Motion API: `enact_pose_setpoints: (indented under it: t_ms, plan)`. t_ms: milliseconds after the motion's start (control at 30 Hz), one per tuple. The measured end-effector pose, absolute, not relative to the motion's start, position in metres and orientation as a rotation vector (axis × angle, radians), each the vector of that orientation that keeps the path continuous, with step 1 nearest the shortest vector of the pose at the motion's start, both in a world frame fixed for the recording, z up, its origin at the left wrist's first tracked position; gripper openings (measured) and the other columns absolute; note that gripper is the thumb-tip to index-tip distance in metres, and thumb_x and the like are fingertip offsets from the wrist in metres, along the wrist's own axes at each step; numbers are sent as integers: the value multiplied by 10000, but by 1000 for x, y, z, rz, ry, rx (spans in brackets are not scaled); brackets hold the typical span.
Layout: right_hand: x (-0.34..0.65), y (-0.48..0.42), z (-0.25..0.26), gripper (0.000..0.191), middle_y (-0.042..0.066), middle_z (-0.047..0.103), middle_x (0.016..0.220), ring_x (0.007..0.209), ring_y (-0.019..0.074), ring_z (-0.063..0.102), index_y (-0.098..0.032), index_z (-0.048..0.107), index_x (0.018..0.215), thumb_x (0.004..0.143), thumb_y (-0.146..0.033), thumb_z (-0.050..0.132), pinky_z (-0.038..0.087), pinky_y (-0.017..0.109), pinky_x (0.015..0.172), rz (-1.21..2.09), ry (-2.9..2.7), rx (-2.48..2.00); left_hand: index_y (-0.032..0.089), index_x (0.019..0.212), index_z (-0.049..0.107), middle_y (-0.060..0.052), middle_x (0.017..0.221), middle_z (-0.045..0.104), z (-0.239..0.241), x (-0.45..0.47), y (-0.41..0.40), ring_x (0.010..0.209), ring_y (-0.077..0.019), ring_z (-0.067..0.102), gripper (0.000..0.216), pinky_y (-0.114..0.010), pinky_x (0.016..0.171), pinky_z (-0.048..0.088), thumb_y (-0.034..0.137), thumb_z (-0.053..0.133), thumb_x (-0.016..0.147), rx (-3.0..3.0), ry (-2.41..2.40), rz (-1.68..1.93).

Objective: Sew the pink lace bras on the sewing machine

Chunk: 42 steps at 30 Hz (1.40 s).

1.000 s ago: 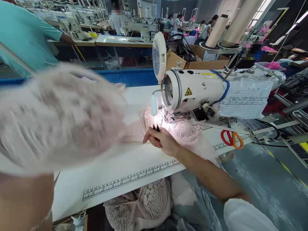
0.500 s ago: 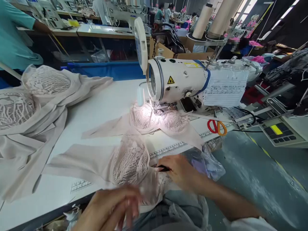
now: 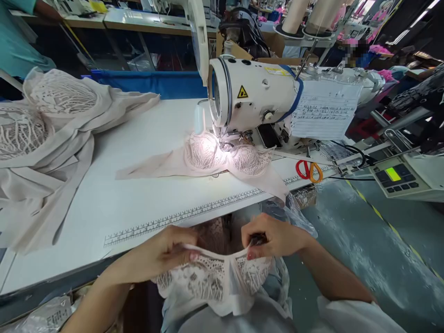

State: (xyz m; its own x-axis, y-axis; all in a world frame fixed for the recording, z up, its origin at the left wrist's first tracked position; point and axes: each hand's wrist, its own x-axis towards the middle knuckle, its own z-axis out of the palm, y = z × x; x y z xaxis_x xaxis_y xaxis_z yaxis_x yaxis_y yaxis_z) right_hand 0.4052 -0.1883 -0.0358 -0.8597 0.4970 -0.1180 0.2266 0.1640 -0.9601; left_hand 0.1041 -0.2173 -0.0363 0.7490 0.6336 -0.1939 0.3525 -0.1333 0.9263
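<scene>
Above my lap, I hold a pale pink lace bra (image 3: pixel 215 280) by its edge with both hands. My left hand (image 3: pixel 168 252) pinches the edge on the left, thumb on top. My right hand (image 3: pixel 274 233) grips the same edge on the right, and a small dark object (image 3: pixel 258 238) shows within its curled fingers; its kind is hard to make out. Between the hands the edge is stretched in a shallow curve. A second lace bra (image 3: pixel 251 162) lies on the table under the lit needle area of the white sewing machine (image 3: pixel 256 92).
A pile of similar bras (image 3: pixel 69 120) lies at the left. Scissors with red and orange handles (image 3: pixel 308 171) rest right of the machine. A printed ruler (image 3: pixel 187 215) runs along the table's front edge. A control panel (image 3: pixel 398 178) stands at right; a person's teal sleeve (image 3: pixel 17 41) shows far left.
The bra has moved off the tabletop down to my lap and hangs between my hands. My left hand, blurred and off the edge before, now pinches it. The view has tilted down slightly.
</scene>
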Motion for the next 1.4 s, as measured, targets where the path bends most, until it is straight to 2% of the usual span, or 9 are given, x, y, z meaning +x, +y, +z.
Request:
enact_pose_setpoints:
  t_ms: [100, 133, 233, 333, 500, 800, 1133, 1300, 1400]
  plan:
    - [407, -180, -46, 475, -25, 517, 683, 616, 100, 436, -169, 572, 705, 822, -609, 708, 341, 237, 577, 1955, -2110, -673, 209, 838, 729, -100, 1235, 698, -49, 104, -223, 1065, -256, 673, 310, -330, 860, 550, 455, 579, 952, 1501, 910, 489]
    - [407, -177, -49, 505, -8, 540, 712, 647, 113, 462, -168, 566, 700, 811, -642, 703, 361, 250, 605, 2016, -2042, -659, 206, 836, 734, -103, 1256, 691, -53, 105, -225, 1102, -272, 662, 307, -350, 892, 544, 467, 607, 935, 1418, 938, 533]
    - [405, -176, -61, 532, 6, 560, 713, 641, 113, 473, -167, 529, 650, 804, -640, 718, 352, 257, 605, 2108, -1743, -675, 174, 672, 642, -82, 816, 715, -66, 112, -235, 780, -223, 678, 379, -312, 682, 547, 504, 719, 841, 1044, 961, 665]
    - [399, -180, -71, 564, -39, 469, 577, 534, 82, 395, -181, 442, 580, 814, -603, 734, 264, 230, 519, 2121, -1485, -678, 184, 551, 427, 33, 497, 439, -81, 128, -243, 481, -109, 467, 540, -224, 481, 418, 489, 851, 687, 629, 867, 869]
    - [390, -189, -86, 563, -64, 419, 496, 425, 62, 323, -203, 385, 577, 841, -569, 722, 219, 215, 433, 2203, -1168, -593, 194, 553, 287, 95, 455, 238, -95, 154, -251, 406, -37, 242, 617, -159, 432, 321, 369, 863, 686, 298, 634, 1064]
    - [388, -195, -92, 563, -69, 406, 462, 407, 57, 296, -199, 399, 553, 801, -536, 776, 226, 198, 395, 2255, -1022, -536, 199, 570, 287, 100, 456, 215, -92, 160, -258, 380, -33, 151, 565, -143, 387, 275, 352, 790, 777, 270, 541, 1079]
    - [399, -192, -89, 574, -66, 403, 464, 421, 67, 323, -204, 423, 542, 789, -609, 747, 245, 219, 410, 2078, -1318, -652, 201, 556, 268, 98, 450, 210, -87, 160, -257, 376, -32, 145, 591, -147, 376, 254, 350, 800, 766, 280, 539, 1064]
    - [405, -183, -70, 274, 17, 679, 679, 533, 99, 540, -161, 713, 811, 852, -431, 738, 385, 212, 501, 1672, -2125, -720, 207, 562, 284, 106, 446, 201, -79, 174, -249, 366, -31, 157, 597, -152, 361, 251, 391, 818, 756, 327, 521, 988]
    - [405, -189, -53, 192, 33, 720, 746, 606, 115, 611, -171, 726, 855, 888, -359, 703, 444, 217, 574, 1609, -2324, -484, 206, 580, 327, 106, 453, 239, -75, 187, -236, 361, -36, 217, 570, -160, 370, 269, 449, 806, 770, 452, 546, 941]
